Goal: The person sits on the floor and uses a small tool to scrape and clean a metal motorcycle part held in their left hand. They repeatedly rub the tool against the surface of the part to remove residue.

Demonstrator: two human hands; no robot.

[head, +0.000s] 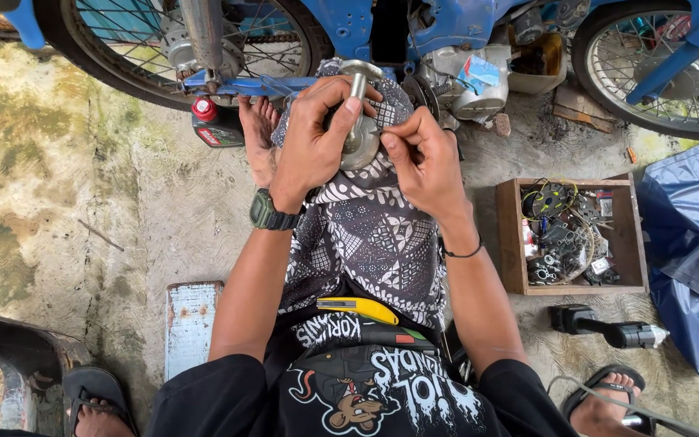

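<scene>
While seated over patterned cloth on the lap, viewed from above. Left to right: worn sandal (95, 388) at lower left; pale blue board (190, 324) flat on the concrete floor (82, 178); red-capped oil bottle (213, 123) beside a bare foot (259, 133), under the blue motorcycle (349, 24). Left hand (311, 137), watch at wrist, curled shut around a round metal part (359, 133), shaft upward, held above the knees at centre. Right hand (422, 158), fingers bent inward, thumb and forefinger pinched at the part's right edge, touching it. Yellow utility knife (359, 307) laid across the lap. Wooden box (511, 235) of small parts, right; black tool (604, 328) below it; blue tarpaulin (693, 243) at far right.
</scene>
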